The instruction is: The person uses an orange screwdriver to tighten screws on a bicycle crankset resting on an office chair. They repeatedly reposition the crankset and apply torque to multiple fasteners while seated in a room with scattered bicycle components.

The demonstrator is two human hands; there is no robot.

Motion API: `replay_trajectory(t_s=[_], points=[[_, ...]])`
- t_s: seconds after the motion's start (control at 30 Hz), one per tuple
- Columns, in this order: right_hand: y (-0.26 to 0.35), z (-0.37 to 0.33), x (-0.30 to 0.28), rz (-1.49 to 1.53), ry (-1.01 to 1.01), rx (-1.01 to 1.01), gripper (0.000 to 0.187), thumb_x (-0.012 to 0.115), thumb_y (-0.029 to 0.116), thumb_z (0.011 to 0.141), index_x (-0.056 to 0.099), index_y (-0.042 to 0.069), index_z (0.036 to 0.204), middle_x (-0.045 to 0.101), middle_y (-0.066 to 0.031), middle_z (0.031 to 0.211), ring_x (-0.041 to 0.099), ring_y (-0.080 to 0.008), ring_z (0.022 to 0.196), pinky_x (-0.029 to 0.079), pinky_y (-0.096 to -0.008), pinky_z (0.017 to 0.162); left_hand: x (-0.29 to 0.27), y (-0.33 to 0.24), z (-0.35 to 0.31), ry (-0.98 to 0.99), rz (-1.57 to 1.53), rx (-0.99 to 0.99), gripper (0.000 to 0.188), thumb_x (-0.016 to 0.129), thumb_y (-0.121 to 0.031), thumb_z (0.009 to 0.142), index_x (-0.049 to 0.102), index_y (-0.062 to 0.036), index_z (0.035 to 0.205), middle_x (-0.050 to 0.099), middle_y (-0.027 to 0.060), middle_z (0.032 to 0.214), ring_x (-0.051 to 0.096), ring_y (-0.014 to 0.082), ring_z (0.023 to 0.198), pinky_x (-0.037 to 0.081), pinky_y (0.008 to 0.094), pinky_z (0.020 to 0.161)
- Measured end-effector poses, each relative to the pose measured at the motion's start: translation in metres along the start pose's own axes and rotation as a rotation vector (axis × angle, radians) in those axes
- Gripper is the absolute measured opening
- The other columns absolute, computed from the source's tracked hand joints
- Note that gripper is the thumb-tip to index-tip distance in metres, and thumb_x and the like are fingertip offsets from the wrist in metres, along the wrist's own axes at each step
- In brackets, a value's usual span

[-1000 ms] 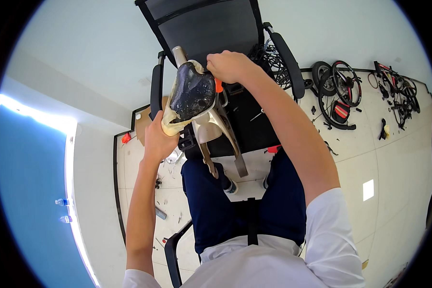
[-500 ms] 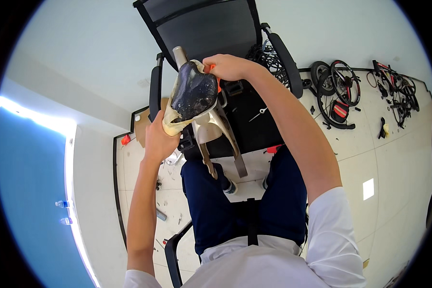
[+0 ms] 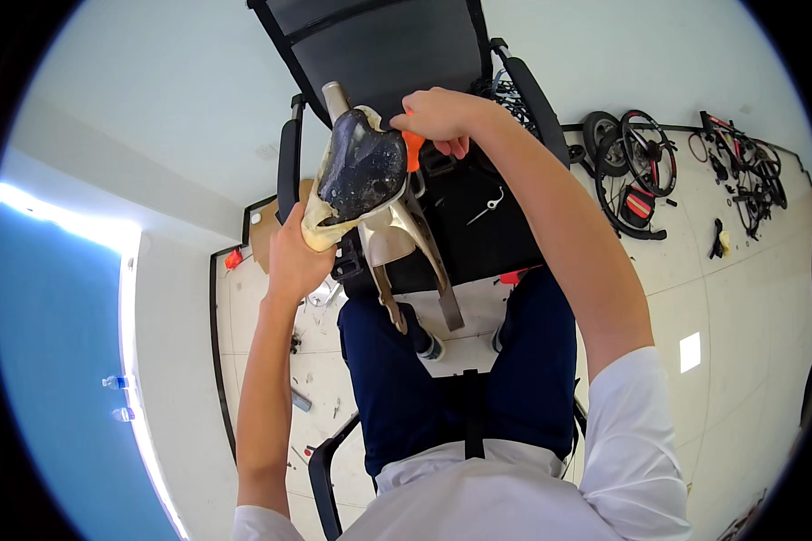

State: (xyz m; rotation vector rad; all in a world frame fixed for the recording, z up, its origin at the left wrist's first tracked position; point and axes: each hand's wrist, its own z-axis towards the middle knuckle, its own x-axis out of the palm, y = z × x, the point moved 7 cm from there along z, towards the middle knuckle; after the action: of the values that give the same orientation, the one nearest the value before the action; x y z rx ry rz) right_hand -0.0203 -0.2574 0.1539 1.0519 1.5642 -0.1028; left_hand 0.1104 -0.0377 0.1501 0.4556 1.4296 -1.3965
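Note:
My left hand (image 3: pixel 299 257) is closed on the pale, loose edge of a bicycle saddle (image 3: pixel 363 169). The saddle has a speckled black top, with cream padding (image 3: pixel 318 225) showing along its left side. Behind and below it is a metal bicycle fork (image 3: pixel 390 239), its tube pointing up and its two legs pointing toward me. My right hand (image 3: pixel 440 119) is at the saddle's upper right edge, fingers curled and thumb and forefinger close together. An orange piece (image 3: pixel 412 151) shows right under these fingers; whether they hold it is hidden.
A black mesh office chair (image 3: pixel 392 54) faces me, with a small ring-ended metal tool (image 3: pixel 487 206) and black pedals on its seat. Bicycle wheels (image 3: pixel 648 153) and other parts lie on the tiled floor at right. A red piece (image 3: pixel 512 276) shows at the seat's front edge.
My right hand has moved slightly right and up, off the saddle's edge, and more of the orange piece shows. My left hand keeps its grip; the saddle has barely moved.

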Motion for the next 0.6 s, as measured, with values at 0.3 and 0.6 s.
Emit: replay_trajectory(t_s=[0.3, 0.6], points=[[0.007, 0.025, 0.024, 0.966, -0.258, -0.483, 0.030, 0.049, 0.028, 0.094, 0.062, 0.002, 0.102, 0.065, -0.0095, 0.088, 0.064, -0.0171, 0.086, 0.050, -0.0292, 0.080, 0.000, -0.001, -0.002, -0.012, -0.011, -0.012, 0.033, 0.069, -0.008, 0.070, 0.054, -0.0032, 0.099, 0.068, 0.0194, 0.088, 0.064, 0.0424, 0.087, 0.051, 0.0424, 0.075], [0.002, 0.028, 0.052, 1.646, -0.146, -0.547, 0.024, 0.056, 0.023, 0.092, 0.061, 0.004, 0.104, 0.055, -0.0009, 0.082, 0.053, -0.0125, 0.077, 0.044, -0.0264, 0.075, 0.000, 0.005, -0.005, -0.027, -0.012, -0.041, 0.032, 0.068, -0.006, 0.068, 0.054, -0.0008, 0.096, 0.064, 0.0203, 0.089, 0.062, 0.0423, 0.086, 0.049, 0.0428, 0.076]])
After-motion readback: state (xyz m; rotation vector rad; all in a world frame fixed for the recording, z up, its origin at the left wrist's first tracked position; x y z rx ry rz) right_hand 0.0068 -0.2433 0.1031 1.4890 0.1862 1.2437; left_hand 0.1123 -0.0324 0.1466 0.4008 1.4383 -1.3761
